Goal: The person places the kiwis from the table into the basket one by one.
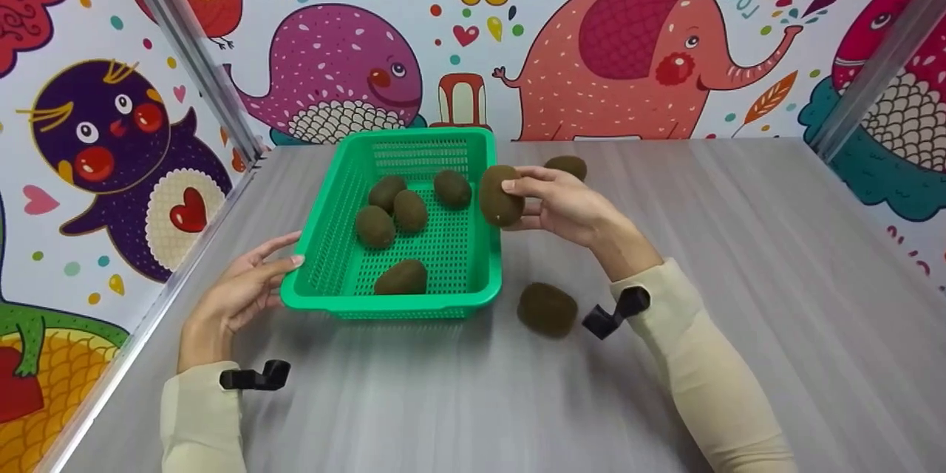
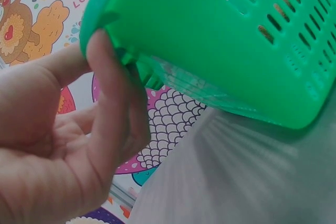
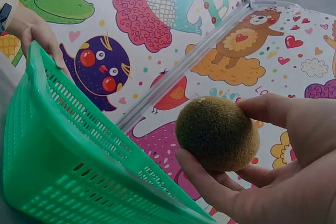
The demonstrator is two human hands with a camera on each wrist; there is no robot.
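A green plastic basket stands on the table with several brown kiwis inside, among them one kiwi near its front wall. My left hand grips the basket's left rim, as the left wrist view also shows, with the thumb at the edge. Between the thumb and fingers of my right hand is a kiwi, held at the basket's right rim. In the right wrist view this kiwi shows above the level of the rim, its fuzzy skin facing the camera.
On the table right of the basket lie a kiwi nearer me and another kiwi farther back, partly hidden by my right hand. Printed cartoon walls border the table at the back and sides.
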